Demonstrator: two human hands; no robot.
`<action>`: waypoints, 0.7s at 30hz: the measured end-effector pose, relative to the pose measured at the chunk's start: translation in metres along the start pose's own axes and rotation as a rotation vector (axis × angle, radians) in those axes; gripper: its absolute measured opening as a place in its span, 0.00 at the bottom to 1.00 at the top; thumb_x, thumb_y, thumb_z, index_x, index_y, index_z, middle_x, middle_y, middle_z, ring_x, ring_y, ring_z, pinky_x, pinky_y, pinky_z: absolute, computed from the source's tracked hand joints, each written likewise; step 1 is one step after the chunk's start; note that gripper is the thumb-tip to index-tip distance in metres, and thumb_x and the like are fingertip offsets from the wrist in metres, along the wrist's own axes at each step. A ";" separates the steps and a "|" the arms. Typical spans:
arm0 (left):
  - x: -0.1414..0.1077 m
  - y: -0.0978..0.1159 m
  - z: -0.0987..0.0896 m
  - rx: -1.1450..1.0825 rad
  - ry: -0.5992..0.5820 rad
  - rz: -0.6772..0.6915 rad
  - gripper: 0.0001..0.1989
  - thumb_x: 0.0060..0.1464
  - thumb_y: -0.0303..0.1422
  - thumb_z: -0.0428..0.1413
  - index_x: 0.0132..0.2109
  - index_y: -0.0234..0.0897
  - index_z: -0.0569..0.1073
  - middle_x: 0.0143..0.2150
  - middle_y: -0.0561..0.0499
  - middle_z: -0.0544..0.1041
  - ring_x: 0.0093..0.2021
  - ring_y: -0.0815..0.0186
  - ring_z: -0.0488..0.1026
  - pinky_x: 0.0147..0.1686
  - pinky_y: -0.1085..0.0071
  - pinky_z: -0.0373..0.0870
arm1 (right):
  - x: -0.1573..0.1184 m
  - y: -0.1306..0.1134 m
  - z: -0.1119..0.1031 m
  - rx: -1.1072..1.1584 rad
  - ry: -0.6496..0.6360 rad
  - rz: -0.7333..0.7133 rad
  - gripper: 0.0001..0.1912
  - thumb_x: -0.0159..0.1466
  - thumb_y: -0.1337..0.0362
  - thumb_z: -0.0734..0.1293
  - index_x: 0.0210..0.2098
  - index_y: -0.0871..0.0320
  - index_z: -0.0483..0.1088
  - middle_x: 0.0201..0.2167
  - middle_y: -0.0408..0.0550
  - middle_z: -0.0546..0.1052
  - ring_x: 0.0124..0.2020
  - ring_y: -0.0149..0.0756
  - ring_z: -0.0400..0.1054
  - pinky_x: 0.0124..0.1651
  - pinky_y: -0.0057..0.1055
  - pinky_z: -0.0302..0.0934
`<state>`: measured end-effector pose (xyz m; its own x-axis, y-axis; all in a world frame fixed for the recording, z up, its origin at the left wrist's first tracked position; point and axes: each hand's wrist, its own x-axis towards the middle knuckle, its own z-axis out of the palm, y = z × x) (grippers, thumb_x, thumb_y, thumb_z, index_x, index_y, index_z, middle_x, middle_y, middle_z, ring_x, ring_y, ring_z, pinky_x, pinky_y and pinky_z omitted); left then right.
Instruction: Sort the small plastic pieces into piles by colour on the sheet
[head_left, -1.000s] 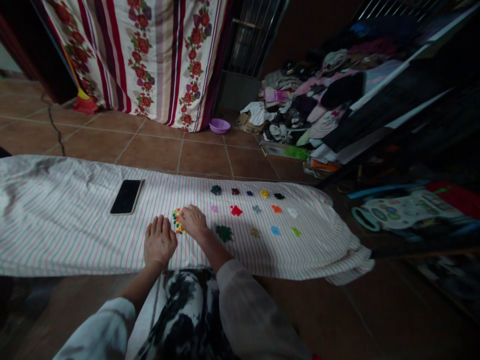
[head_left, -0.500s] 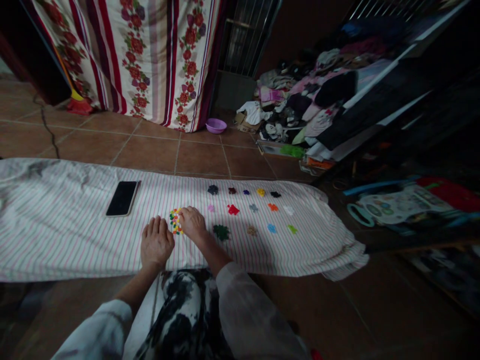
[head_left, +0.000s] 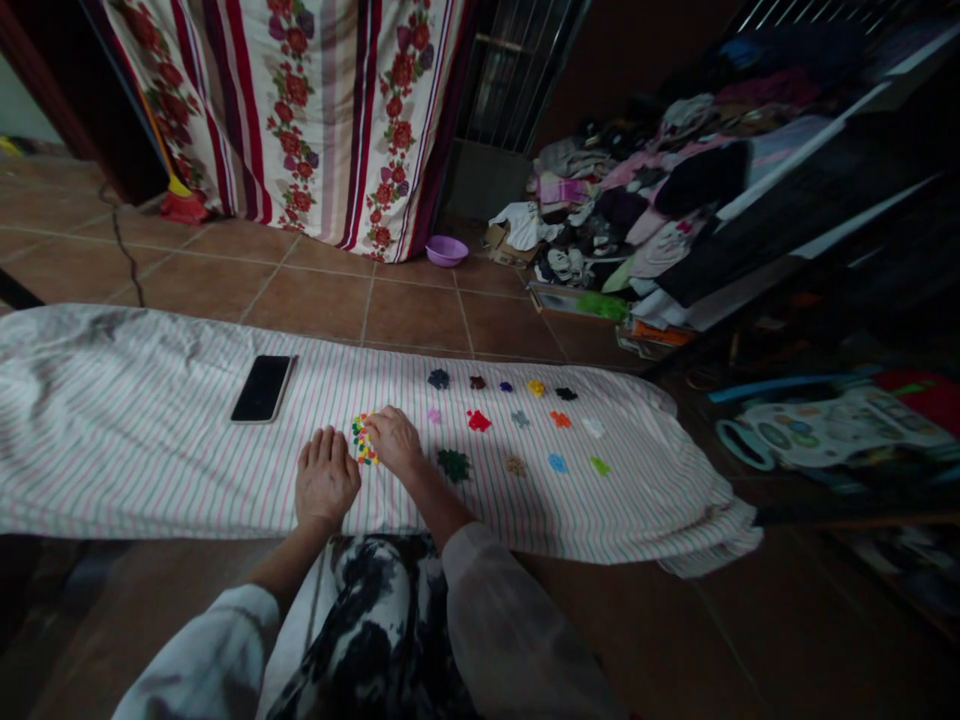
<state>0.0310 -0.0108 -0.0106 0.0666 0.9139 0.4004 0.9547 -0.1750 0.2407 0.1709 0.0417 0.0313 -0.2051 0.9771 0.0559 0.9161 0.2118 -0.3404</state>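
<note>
My left hand (head_left: 328, 478) lies flat on the striped cloth (head_left: 187, 450), its fingers stretched out and nothing visible in it. Just to its right is a mixed patch of small pieces (head_left: 363, 446) in green, yellow, orange and white. My right hand (head_left: 395, 440) reaches over that patch's right edge with fingertips pinched together; whatever is between them is too small to name. Sorted by colour, little heaps lie in rows to the right, among them a dark green heap (head_left: 453, 464), a red heap (head_left: 478, 420), a pink heap (head_left: 435, 416) and a yellow heap (head_left: 535, 387).
A phone (head_left: 262, 388) with a dark screen rests left of my hands. Beyond the cloth, a purple basin (head_left: 447, 251) stands on the tiled floor by a floral curtain (head_left: 337, 120). Clothes (head_left: 600, 200) are piled at the back right.
The whole view has shifted slightly, so things appear farther right. Both hands keep about the same places beside the mixed pieces, with my right fingers still pinched there.
</note>
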 end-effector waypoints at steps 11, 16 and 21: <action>0.000 0.001 0.001 -0.007 0.016 -0.011 0.23 0.59 0.32 0.44 0.56 0.26 0.71 0.60 0.33 0.70 0.64 0.48 0.63 0.61 0.52 0.58 | 0.006 -0.002 0.002 -0.006 -0.034 0.023 0.15 0.69 0.64 0.59 0.49 0.52 0.75 0.44 0.49 0.75 0.48 0.36 0.65 0.53 0.30 0.58; 0.000 0.000 0.001 -0.037 0.027 -0.010 0.23 0.58 0.33 0.45 0.57 0.29 0.70 0.60 0.34 0.70 0.64 0.49 0.63 0.61 0.51 0.58 | 0.010 -0.004 0.003 -0.022 -0.047 0.020 0.14 0.69 0.64 0.59 0.48 0.51 0.74 0.44 0.49 0.74 0.48 0.36 0.65 0.53 0.31 0.59; 0.000 0.000 0.001 -0.042 0.018 -0.018 0.23 0.58 0.33 0.45 0.56 0.29 0.70 0.60 0.34 0.70 0.64 0.49 0.63 0.62 0.52 0.58 | 0.011 -0.005 0.002 -0.028 -0.061 0.018 0.14 0.69 0.65 0.60 0.47 0.52 0.75 0.44 0.49 0.74 0.49 0.36 0.65 0.53 0.31 0.58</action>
<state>0.0316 -0.0109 -0.0110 0.0438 0.9104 0.4113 0.9427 -0.1740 0.2847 0.1630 0.0509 0.0316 -0.2078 0.9781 -0.0072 0.9290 0.1951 -0.3146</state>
